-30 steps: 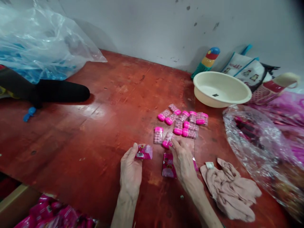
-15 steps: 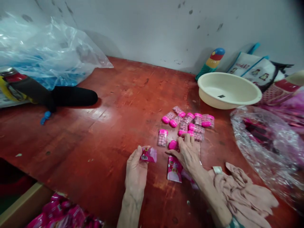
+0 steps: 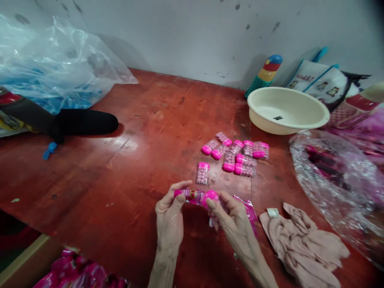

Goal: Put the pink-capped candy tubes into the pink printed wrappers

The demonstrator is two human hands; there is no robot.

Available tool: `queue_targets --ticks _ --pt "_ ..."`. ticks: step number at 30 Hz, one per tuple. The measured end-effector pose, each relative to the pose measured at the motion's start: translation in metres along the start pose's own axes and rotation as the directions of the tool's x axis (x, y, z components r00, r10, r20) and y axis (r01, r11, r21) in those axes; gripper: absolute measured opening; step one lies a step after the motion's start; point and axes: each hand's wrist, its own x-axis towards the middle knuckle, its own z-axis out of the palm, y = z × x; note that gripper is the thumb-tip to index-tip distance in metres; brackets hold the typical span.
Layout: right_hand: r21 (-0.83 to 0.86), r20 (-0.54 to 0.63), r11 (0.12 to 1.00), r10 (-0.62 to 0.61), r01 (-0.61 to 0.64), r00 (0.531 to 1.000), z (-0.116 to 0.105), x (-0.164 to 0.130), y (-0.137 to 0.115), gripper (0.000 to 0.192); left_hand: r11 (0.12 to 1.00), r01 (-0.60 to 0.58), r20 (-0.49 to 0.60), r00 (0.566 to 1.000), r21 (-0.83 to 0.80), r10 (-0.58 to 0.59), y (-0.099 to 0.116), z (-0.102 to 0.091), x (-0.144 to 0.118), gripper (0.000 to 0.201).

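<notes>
Head view: the left hand (image 3: 169,220) pinches a pink packet (image 3: 192,195), as in the earlier frame. The right hand (image 3: 237,222), then over a bottle (image 3: 211,196) on the counter (image 3: 156,120), now grips that bottle, lifted, between thumb and fingers, its capped end at the packet's right end. The lone bottle (image 3: 202,175) and bottle cluster (image 3: 229,161) beyond lie unmoved.

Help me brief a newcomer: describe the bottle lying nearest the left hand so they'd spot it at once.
On the red table, find the cream basin, then the cluster of pink-capped bottles nearer and left of it. The bottle, pink-capped with pink balls inside, lies alone, apart from that cluster, nearer the left hand.
</notes>
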Motion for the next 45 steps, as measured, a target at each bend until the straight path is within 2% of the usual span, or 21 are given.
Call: queue_targets --ticks 2,7,10,14,16,19,22,25,28,32,34,37,39,41,45 --pt "0.035 0.019 0.999 0.001 -0.002 1.000 -0.002 0.000 0.001 0.029 1.000 0.000 0.046 0.999 0.029 -0.002 0.001 -0.001 0.000 0.010" --pt "0.088 0.056 0.996 -0.023 0.018 0.998 -0.010 -0.004 0.006 0.023 0.995 0.087 0.148 0.985 0.041 -0.093 0.005 0.000 0.000 0.012" --pt "0.030 0.005 0.999 -0.044 0.044 0.999 -0.011 -0.005 0.009 0.023 0.990 0.126 0.200 0.970 0.065 -0.137 0.006 0.002 -0.001 0.012" --pt "-0.139 -0.082 0.986 -0.105 0.093 0.991 -0.006 -0.006 0.010 0.025 0.989 0.131 0.260 0.955 0.074 -0.146 0.003 0.002 -0.002 0.015" --pt "-0.208 -0.101 0.971 -0.137 0.113 0.985 -0.004 -0.007 0.010 0.024 0.989 0.126 0.256 0.956 0.075 -0.141 0.001 0.002 -0.002 0.015" --pt "-0.204 -0.081 0.973 -0.124 0.105 0.989 -0.005 -0.008 0.010 0.030 0.985 0.139 0.230 0.960 0.106 -0.160 0.001 0.003 -0.003 0.014" --pt "-0.131 0.027 0.988 -0.074 0.077 0.997 -0.008 -0.010 0.011 0.038 0.978 0.149 0.234 0.956 0.143 -0.180 0.004 0.004 -0.004 0.014" --pt "-0.092 0.098 0.994 -0.049 0.058 0.994 -0.010 -0.010 0.011 0.031 0.974 0.156 0.257 0.946 0.165 -0.195 0.005 0.005 -0.005 0.013" --pt "-0.154 0.011 0.984 -0.091 0.091 0.996 -0.009 -0.011 0.012 0.029 0.977 0.164 0.236 0.952 0.140 -0.194 0.004 0.007 -0.004 0.015" --pt "-0.280 -0.099 0.942 -0.218 0.183 0.971 -0.007 -0.013 0.014 0.031 0.975 0.222 0.124 0.968 -0.021 -0.218 0.001 0.009 -0.003 0.042" --pt "-0.322 -0.098 0.916 -0.283 0.239 0.954 -0.007 -0.013 0.014 0.030 0.959 0.278 0.113 0.956 -0.065 -0.269 -0.001 0.010 -0.004 0.043" --pt "-0.374 -0.068 0.875 -0.355 0.306 0.932 -0.005 -0.014 0.014 0.028 0.918 0.389 0.155 0.914 -0.075 -0.374 -0.003 0.012 -0.008 0.033" --pt "-0.396 -0.062 0.870 -0.345 0.295 0.936 -0.002 -0.014 0.014 0.026 0.892 0.444 0.136 0.892 -0.087 -0.431 -0.004 0.014 -0.011 0.026" --pt "-0.406 -0.093 0.885 -0.288 0.227 0.953 0.000 -0.015 0.015 0.025 0.877 0.472 0.112 0.879 -0.087 -0.463 -0.006 0.016 -0.012 0.021" --pt "-0.356 -0.133 0.930 -0.143 0.087 0.981 0.002 -0.016 0.021 0.032 0.877 0.474 0.163 0.874 -0.075 -0.458 -0.008 0.016 -0.012 0.015"
